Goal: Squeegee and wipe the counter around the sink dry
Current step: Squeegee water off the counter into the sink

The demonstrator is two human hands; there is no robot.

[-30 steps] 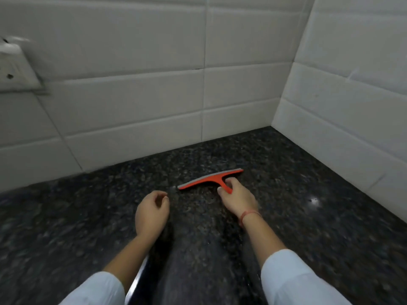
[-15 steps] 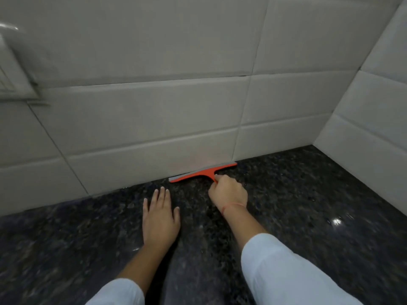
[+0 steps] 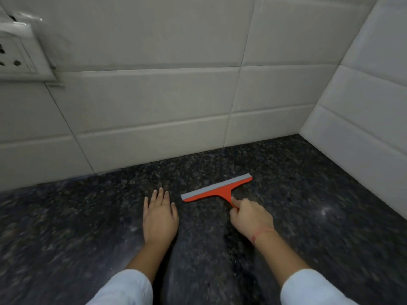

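Grip, right hand (image 3: 251,219): clenched on the handle of one orange squeegee (image 3: 217,190).
Left hand (image 3: 160,216): flat, fingers spread on worktop (image 3: 88,227), grasping nothing.
Squeegee: grey blade down on worktop, apart from tiled wall (image 3: 154,102).
Socket plate (image 3: 19,56): one, upper left.

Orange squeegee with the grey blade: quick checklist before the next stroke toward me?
1. Right hand grips the handle of the orange squeegee: ok.
2. Grey blade flat on the dark speckled granite counter: cannot tell.
3. Left hand lies flat beside the stroke path, not in it: ok.
4. Path toward the person free of objects: ok.
5. Water left on the counter: cannot tell.
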